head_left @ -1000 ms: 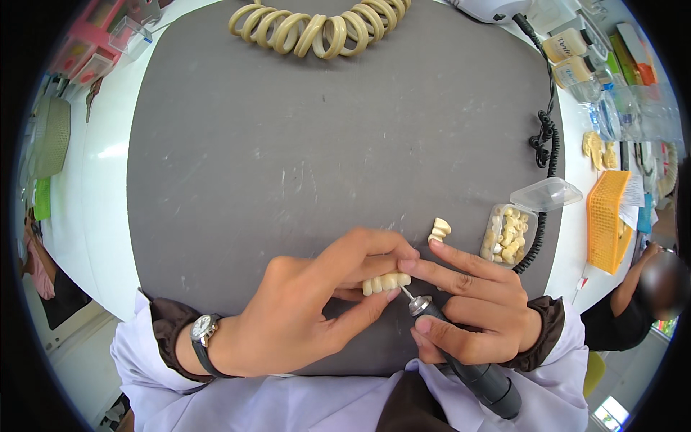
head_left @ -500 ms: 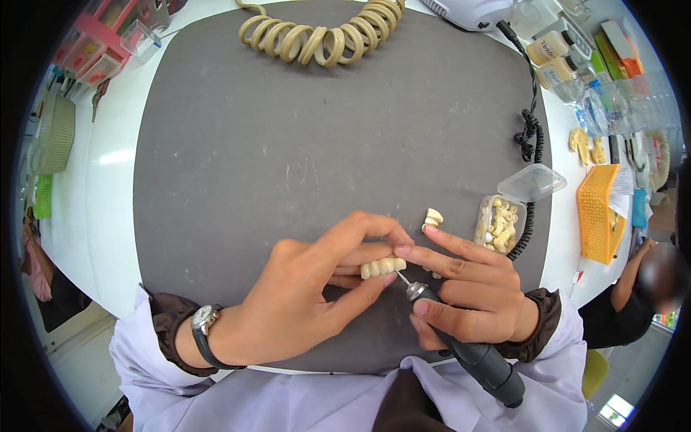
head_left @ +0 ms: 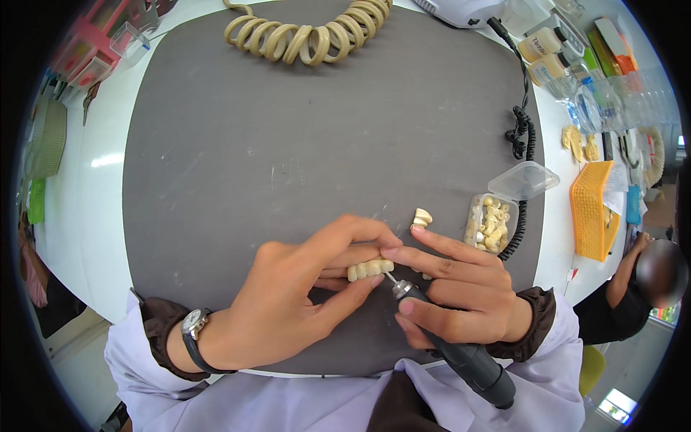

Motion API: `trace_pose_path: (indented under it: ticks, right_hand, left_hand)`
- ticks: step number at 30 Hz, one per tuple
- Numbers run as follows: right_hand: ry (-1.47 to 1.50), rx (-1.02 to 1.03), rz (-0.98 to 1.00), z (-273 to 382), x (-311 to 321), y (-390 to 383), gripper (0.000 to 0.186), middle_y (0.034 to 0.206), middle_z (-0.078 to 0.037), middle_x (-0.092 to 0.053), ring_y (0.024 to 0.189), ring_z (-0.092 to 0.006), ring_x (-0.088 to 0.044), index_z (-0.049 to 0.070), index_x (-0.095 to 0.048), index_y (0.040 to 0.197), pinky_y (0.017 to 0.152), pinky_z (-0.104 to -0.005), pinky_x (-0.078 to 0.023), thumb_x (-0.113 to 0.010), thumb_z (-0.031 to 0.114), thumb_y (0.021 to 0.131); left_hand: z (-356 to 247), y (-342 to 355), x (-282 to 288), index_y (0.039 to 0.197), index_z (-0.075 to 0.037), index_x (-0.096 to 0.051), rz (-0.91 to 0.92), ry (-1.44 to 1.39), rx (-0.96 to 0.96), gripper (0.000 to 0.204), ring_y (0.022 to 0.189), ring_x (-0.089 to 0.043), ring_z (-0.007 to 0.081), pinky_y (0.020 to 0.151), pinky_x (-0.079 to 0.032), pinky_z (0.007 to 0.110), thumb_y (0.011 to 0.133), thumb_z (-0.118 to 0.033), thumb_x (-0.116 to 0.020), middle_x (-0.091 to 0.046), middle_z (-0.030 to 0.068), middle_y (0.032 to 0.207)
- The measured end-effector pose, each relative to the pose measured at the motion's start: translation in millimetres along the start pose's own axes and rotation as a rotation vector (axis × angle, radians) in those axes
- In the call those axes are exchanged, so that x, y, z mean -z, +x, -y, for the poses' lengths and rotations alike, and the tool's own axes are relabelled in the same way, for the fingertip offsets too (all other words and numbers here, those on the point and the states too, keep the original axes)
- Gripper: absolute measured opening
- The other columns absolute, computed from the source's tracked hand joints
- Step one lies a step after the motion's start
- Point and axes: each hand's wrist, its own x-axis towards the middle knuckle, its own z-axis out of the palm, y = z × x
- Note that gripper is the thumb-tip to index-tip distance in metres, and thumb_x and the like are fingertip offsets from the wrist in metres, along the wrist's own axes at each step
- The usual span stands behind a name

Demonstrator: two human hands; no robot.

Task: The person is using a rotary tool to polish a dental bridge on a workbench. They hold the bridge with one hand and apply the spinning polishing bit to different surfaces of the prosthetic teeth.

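Observation:
Between the thumb and fingers of my left hand (head_left: 295, 288) is a dental bridge (head_left: 370, 270), a cream row of several joined tooth crowns. My right hand (head_left: 468, 295) grips a dark grey rotary handpiece (head_left: 471, 367) like a pen. Its thin bur (head_left: 390, 276) points up-left to the right end of the bridge; whether it touches cannot be made out. My right index finger meets my left fingers above the bridge. Just beyond another right fingertip lies a small cream tooth piece (head_left: 422, 217) on the grey mat (head_left: 288, 144). More small pieces are partly hidden under my right hand.
To the right, an open clear plastic box (head_left: 492, 222) holds several tooth pieces. Past it runs a black coiled cord (head_left: 530, 137). An orange basket (head_left: 592, 210) and bottles (head_left: 543, 45) line the right side. A beige coiled hose (head_left: 309, 39) crosses the far edge. Another person (head_left: 615, 302) sits at right.
The whole view has shifted slightly, so everything sits a little further left. Both hands keep nearly the same pose on the bridge and handpiece.

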Motion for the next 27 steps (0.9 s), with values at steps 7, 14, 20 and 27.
trace_pose_path:
  ticks: [7,14,20,27]
  right_hand:
    - [-0.005,0.025,-0.023,-0.9,-0.7,-0.7,0.022,0.054,0.001,-0.037,0.099,-0.0274,-0.071,0.009,-0.053,0.067,0.096,-0.0460,-0.054,-0.070,-0.001,0.077]
    - [0.034,-0.052,0.007,1.1,0.5,0.6,0.019,0.054,0.001,-0.040,0.101,-0.0283,-0.070,0.009,-0.055,0.069,0.096,-0.0463,-0.053,-0.069,0.000,0.079]
    - [-0.002,0.010,0.003,0.1,0.4,-1.2,0.015,0.054,0.000,-0.040,0.101,-0.0284,-0.070,0.008,-0.059,0.072,0.097,-0.0461,-0.052,-0.069,0.001,0.079]
    - [0.010,-0.026,0.016,1.4,0.4,0.3,0.021,0.053,0.001,-0.039,0.099,-0.0281,-0.071,0.009,-0.055,0.067,0.097,-0.0464,-0.053,-0.071,0.000,0.078]
  left_hand:
    - [-0.1,-0.9,3.8,0.119,0.001,-0.055,0.058,-0.024,0.017,0.034,0.095,-0.071,0.0179,0.080,-0.060,0.029,0.087,0.006,-0.064,-0.070,0.0087,0.106]
    - [0.0,-1.4,0.6,0.115,0.001,-0.055,0.006,-0.029,0.021,0.030,0.090,-0.071,0.0127,0.071,-0.057,0.021,0.087,0.003,-0.067,-0.074,0.0128,0.102]
    - [-0.6,-1.6,1.2,0.114,0.001,-0.055,0.014,0.019,-0.008,0.030,0.088,-0.071,0.0122,0.070,-0.057,0.021,0.087,0.003,-0.067,-0.073,0.0121,0.103]
    - [0.4,-1.3,0.8,0.113,0.001,-0.056,0.012,0.021,-0.006,0.030,0.086,-0.072,0.0122,0.069,-0.058,0.021,0.086,0.004,-0.068,-0.074,0.0116,0.102]
